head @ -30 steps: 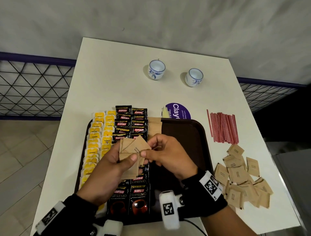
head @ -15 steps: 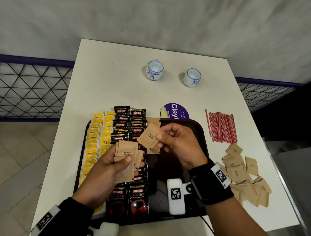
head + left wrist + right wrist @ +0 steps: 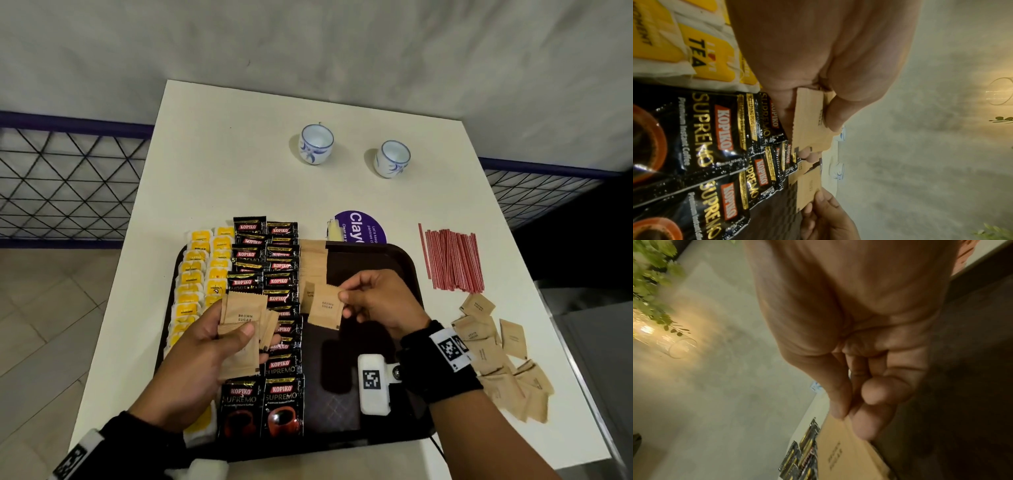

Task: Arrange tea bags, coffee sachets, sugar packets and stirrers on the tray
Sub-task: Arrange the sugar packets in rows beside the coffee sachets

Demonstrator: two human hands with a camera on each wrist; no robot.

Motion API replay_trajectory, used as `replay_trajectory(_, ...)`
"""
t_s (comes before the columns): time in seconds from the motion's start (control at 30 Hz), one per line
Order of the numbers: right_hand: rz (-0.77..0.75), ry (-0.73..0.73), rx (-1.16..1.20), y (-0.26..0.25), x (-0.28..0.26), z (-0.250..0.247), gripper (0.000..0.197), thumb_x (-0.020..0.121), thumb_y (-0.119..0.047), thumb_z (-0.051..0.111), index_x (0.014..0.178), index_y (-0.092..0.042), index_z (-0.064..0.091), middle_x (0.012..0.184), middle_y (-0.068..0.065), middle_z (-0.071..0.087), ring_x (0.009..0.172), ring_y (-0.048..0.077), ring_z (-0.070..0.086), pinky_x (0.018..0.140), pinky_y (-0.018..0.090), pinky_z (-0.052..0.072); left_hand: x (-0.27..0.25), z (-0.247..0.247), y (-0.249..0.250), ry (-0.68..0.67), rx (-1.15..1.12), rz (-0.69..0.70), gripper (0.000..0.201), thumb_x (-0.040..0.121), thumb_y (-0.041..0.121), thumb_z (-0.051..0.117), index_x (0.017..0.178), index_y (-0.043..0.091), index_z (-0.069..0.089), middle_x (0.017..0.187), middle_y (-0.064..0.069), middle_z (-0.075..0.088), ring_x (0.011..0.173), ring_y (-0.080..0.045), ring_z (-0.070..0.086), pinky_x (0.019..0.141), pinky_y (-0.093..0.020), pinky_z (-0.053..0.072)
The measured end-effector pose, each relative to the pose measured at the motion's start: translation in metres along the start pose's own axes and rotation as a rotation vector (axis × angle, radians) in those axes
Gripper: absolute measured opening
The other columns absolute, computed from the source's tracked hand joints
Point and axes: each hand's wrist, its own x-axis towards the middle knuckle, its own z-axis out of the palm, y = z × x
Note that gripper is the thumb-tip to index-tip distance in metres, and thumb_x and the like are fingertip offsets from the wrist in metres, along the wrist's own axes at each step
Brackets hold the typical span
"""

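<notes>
A dark tray [image 3: 387, 253] sits at the near edge of a white worktop [image 3: 239, 164]. Its left side is filled with two columns of yellow tea bags [image 3: 202, 274], and beside them run two columns of black coffee sachets [image 3: 265, 267]. A row of brown sugar packets [image 3: 313, 260] lies just right of the coffee, from the tray's far edge toward its middle; the tray's right half is bare.

The left hand [image 3: 202, 346] hovers over the tea and coffee columns, its thumb and fingers curled round a small stack of sugar packets [image 3: 243, 318] fanned slightly apart. The right hand [image 3: 380, 301] is above the middle of the tray and pinches a single sugar packet [image 3: 325, 308] by its right edge between thumb and fingertips, at the near end of the laid row.

On the worktop to the right of the tray lie a bundle of red stirrers [image 3: 452, 260] and, nearer, a loose heap of sugar packets [image 3: 496, 356]. Two small white-and-blue cups [image 3: 317, 144] stand well apart from the tray at the far side, and a purple round sticker [image 3: 359, 226] shows just behind the tray.
</notes>
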Motion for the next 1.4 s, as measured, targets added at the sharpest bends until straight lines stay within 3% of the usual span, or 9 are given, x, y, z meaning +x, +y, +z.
replay_trajectory(0.1,0.024,-0.001,-0.01,0.004,0.005,0.008,0.009,0.087,0.004,0.068,0.095,0.008,0.067,0.079,0.021,0.072,0.055,0.015,0.064,0.046,0.023,0.046,-0.001,0.001,0.001,0.001,0.007,0.0,0.035,0.097,0.001,0.051,0.125,0.017,0.063,0.111,-0.016,0.076,0.102,-0.035,0.074,0.077,-0.037,0.064)
replay_trajectory(0.33,0.033,0.01,-0.062,0.004,0.015,0.022,0.005,0.087,0.003,0.069,0.087,-0.001,0.067,0.067,0.008,0.067,0.051,0.013,0.063,0.043,0.018,0.044,-0.002,0.0,0.001,0.008,0.019,0.0,0.036,0.098,0.0,0.05,0.127,0.018,0.062,0.111,-0.016,0.076,0.099,-0.033,0.075,0.077,-0.037,0.064)
replay_trajectory(0.53,0.011,0.026,-0.133,0.001,0.018,0.026,0.004,0.086,-0.003,0.072,0.085,-0.006,0.07,0.069,0.006,0.07,0.052,0.012,0.064,0.045,0.018,0.046,-0.001,-0.001,0.001,0.004,0.04,0.004,0.036,0.098,0.001,0.051,0.127,0.018,0.061,0.11,-0.015,0.076,0.1,-0.033,0.075,0.08,-0.038,0.064)
replay_trajectory(0.8,-0.019,0.106,-0.238,0.003,0.02,0.031,0.011,0.083,-0.013,0.077,0.084,-0.012,0.066,0.073,0.008,0.073,0.056,0.013,0.068,0.051,0.025,0.053,0.001,0.0,0.0,-0.015,0.086,0.004,0.035,0.097,0.001,0.053,0.126,0.018,0.061,0.111,-0.014,0.076,0.104,-0.033,0.073,0.084,-0.041,0.063)
replay_trajectory(0.93,-0.13,0.197,-0.286,-0.005,0.009,0.032,0.012,0.082,-0.02,0.077,0.082,-0.022,0.066,0.077,0.0,0.07,0.069,0.016,0.069,0.068,0.031,0.057,0.001,0.003,0.001,-0.066,0.116,0.002,0.037,0.097,0.001,0.053,0.129,0.017,0.058,0.113,-0.014,0.076,0.105,-0.032,0.073,0.082,-0.038,0.063)
replay_trajectory(1.1,-0.206,-0.124,-0.035,-0.026,-0.032,0.053,0.023,0.079,-0.021,0.084,0.091,-0.006,0.072,0.078,0.001,0.067,0.063,0.005,0.059,0.056,0.017,0.046,0.003,0.014,0.002,-0.127,0.148,0.012,0.039,0.096,0.001,0.055,0.131,0.018,0.056,0.115,-0.012,0.075,0.105,-0.032,0.073,0.08,-0.036,0.062)
replay_trajectory(1.2,-0.245,-0.112,-0.037,-0.025,-0.035,0.06,0.019,0.078,-0.01,0.083,0.088,-0.002,0.069,0.08,0.011,0.068,0.062,0.007,0.06,0.06,0.025,0.052,0.003,0.02,0.003,-0.139,0.157,0.011,0.039,0.097,-0.004,0.052,0.13,0.017,0.057,0.113,-0.013,0.076,0.101,-0.03,0.075,0.075,-0.032,0.062)
replay_trajectory(1.33,-0.216,-0.073,0.003,-0.022,-0.033,0.058,0.014,0.078,-0.007,0.082,0.084,-0.005,0.069,0.091,0.023,0.071,0.073,0.022,0.066,0.078,0.051,0.059,0.001,0.023,0.003,-0.149,0.168,0.002,0.043,0.098,-0.004,0.052,0.133,0.021,0.056,0.114,-0.011,0.076,0.102,-0.03,0.075,0.081,-0.037,0.063)
replay_trajectory(1.4,-0.203,-0.082,0.027,-0.022,-0.034,0.056,0.011,0.08,-0.005,0.079,0.085,-0.003,0.07,0.09,0.024,0.071,0.073,0.022,0.067,0.078,0.049,0.061,0.001,0.022,0.003,-0.14,0.17,-0.002,0.044,0.098,-0.003,0.052,0.133,0.024,0.057,0.115,-0.009,0.076,0.102,-0.031,0.074,0.084,-0.041,0.063)
